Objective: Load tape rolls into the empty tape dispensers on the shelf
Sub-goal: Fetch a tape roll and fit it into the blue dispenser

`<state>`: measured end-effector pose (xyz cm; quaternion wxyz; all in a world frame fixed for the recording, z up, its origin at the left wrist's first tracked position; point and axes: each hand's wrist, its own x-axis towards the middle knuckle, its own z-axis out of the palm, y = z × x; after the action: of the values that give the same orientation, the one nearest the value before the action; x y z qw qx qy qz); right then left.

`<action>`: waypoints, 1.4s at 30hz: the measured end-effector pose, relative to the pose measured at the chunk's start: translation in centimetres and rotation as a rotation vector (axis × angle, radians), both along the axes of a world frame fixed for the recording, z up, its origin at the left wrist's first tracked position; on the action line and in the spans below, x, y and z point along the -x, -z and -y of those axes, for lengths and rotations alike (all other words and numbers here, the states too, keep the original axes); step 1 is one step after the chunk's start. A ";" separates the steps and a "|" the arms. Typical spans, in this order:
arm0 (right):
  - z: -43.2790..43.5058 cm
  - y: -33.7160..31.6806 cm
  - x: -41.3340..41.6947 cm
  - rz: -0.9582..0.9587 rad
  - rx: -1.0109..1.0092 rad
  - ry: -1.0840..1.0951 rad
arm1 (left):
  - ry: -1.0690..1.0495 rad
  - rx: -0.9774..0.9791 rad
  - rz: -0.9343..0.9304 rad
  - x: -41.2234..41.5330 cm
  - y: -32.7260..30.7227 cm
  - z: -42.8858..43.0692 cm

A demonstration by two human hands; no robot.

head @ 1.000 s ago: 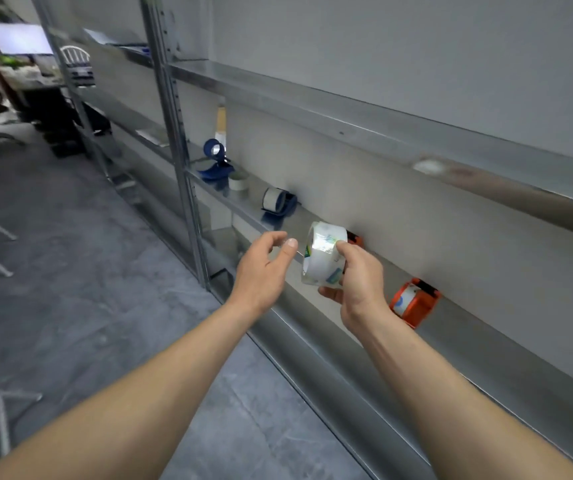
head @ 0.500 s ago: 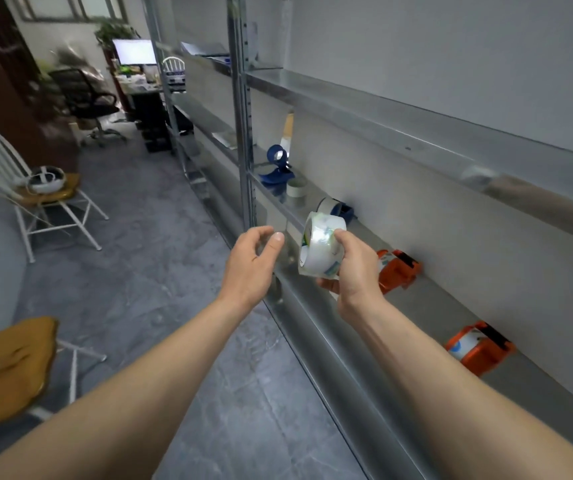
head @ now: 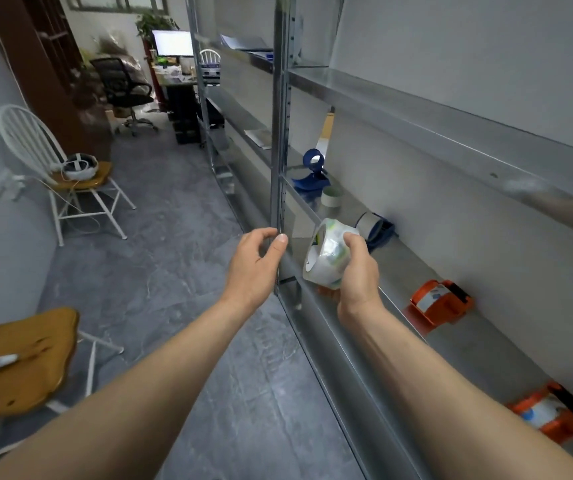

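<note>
Clear tape roll (head: pixel 326 256) is sitting gripped in the right hand (head: pixel 356 271), just above the shelf (head: pixel 416 341) edge. Left hand (head: pixel 254 265) is hovering loosely curled, empty. Slippery tape might be dropping if the fingers loosen.

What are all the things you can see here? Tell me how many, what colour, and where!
Tape roll: 1, clear, in the right hand.
Orange dispensers: 2, orange, on the shelf to the right; something orange also peeks from behind the right hand.
Blue dispensers: 2, blue, further along the shelf.
Small roll: 1, pale, between the blue dispensers.
Shelf: 1, silver metal, along the wall.
White chair: 1, white with wooden seat, left.
Office chair: 1, black, far back.
Monitor: 1, bright screen, far back.
Left hand: 1, empty, beside the shelf post.
Right hand: 1, gripping the tape roll.
</note>
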<state>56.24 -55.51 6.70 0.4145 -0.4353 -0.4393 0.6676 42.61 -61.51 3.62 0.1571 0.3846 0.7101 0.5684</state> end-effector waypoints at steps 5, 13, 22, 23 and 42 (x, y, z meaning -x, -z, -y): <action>-2.2 0.2 6.3 0.001 0.022 0.048 | 0.008 -0.005 0.003 6.5 0.3 -2.1; -5.5 1.2 16.6 0.032 -0.047 0.035 | 0.078 0.012 -0.007 15.9 0.1 -5.7; -9.0 2.1 24.9 -0.029 -0.079 -0.081 | 0.194 0.036 0.000 22.8 0.9 -9.7; -9.6 2.1 25.8 -0.033 -0.081 -0.097 | 0.201 0.042 -0.002 23.6 1.0 -10.5; -30.6 2.1 37.7 0.034 -0.065 0.014 | 0.280 0.109 -0.005 36.3 0.5 -33.1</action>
<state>18.57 -24.96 4.61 0.4253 -0.4362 -0.4646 0.6426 6.34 -28.42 3.10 0.2538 0.4723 0.6797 0.5006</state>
